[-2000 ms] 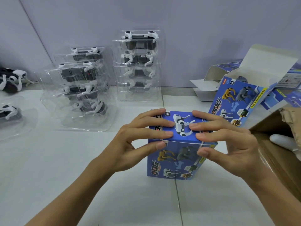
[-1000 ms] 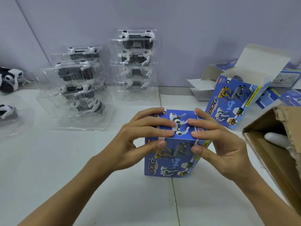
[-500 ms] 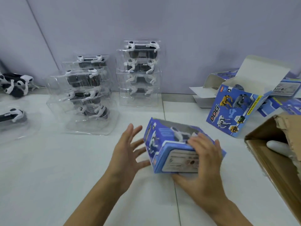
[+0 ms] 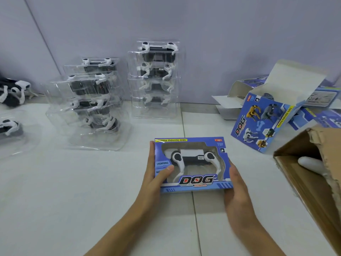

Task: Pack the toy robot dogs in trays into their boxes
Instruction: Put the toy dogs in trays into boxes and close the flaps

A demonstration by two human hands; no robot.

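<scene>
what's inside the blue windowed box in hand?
Through the blue cardboard box's window: a white-and-black toy robot dog. Its tray and far side are hidden. Left hand and right hand grip the box.

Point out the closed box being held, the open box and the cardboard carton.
closed box (image 4: 191, 182), head view, on the printed DOG logo on its front.
open box (image 4: 258, 124), head view, on its blue printed side.
cardboard carton (image 4: 302, 189), head view, on its brown near wall.

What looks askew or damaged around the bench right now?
The left tray stack leans, its trays slewed, unlike the straight stack beside it. The cardboard carton at the right has a torn, ragged flap. The boxed dog in both hands looks intact.
</scene>
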